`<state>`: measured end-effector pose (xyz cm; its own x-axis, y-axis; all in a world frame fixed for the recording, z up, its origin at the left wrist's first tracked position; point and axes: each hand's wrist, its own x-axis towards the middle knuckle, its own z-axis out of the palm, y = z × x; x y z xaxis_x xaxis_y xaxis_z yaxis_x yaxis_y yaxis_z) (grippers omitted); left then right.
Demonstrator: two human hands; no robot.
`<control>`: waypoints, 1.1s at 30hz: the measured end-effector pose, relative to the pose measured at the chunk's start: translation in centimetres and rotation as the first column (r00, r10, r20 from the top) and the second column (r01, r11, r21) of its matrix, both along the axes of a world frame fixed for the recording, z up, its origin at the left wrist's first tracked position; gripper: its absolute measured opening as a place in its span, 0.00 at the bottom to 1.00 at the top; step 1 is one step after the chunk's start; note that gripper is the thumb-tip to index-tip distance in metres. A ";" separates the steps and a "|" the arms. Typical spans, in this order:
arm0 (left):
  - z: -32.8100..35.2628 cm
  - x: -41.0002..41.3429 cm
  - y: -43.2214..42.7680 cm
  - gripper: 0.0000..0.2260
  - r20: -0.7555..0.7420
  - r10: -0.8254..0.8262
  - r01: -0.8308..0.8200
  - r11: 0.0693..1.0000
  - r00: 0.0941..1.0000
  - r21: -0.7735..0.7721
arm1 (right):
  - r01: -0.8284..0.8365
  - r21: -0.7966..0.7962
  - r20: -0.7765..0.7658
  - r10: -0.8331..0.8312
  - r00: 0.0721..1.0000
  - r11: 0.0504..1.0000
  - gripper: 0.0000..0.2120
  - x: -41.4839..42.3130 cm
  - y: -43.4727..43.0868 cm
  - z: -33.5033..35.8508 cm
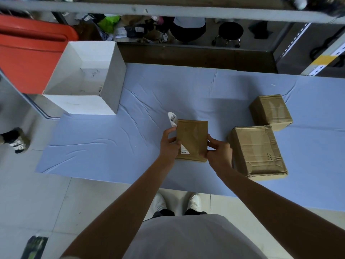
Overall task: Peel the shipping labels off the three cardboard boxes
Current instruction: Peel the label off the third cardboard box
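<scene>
White shoes [158,203] are seen on a pale tiled floor [37,193]. Just past them, a table is covered with a soft blue cloth [112,146] that has a few wrinkles.

Near the cloth's front edge, a flat brown cardboard box [193,135] is held. Its right edge is gripped by the right hand [218,152], with the fingers curled round it. A white paper label [172,119] is pinched by the left hand [169,144] at the box's left side. The label's top is curled up and away from the cardboard, and black bar lines are printed on it. Its bottom is still stuck to the box. The hands are apart, one on each side.

Just to the right, a big box [257,150] is set on the cloth, creased and dented, with shiny tape on top. A far box [270,111], small and square, is set just behind it.

At the far left, an open white box [84,77] is placed on the cloth, with a red bin [28,53] of smooth plastic beside it. Past the table, a round black stool [230,32] with shiny metal legs is seen.
</scene>
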<state>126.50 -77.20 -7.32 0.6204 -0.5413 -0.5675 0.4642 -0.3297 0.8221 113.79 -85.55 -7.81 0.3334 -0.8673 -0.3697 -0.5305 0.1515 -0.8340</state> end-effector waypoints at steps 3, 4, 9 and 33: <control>-0.2 -0.1 0.0 0.22 0.004 0.024 -0.024 1.000 1.000 -0.007 | 0.001 -0.005 -0.003 -0.001 1.000 1.000 0.29 0.2 0.0 0.0; -0.3 -0.2 -0.1 0.22 0.002 0.035 -0.035 0.999 0.999 -0.008 | 0.000 -0.009 -0.004 0.000 1.000 1.000 0.29 0.2 0.0 0.0; -0.3 -0.4 -0.2 0.22 0.023 0.053 -0.054 0.998 0.998 0.017 | 0.001 -0.025 -0.016 -0.001 1.000 1.000 0.26 0.2 0.2 0.0; 0.0 0.3 -0.6 0.28 -0.056 0.015 -0.011 0.998 0.998 0.058 | -0.219 -0.031 -0.104 0.215 0.971 0.975 0.31 0.0 -0.9 0.3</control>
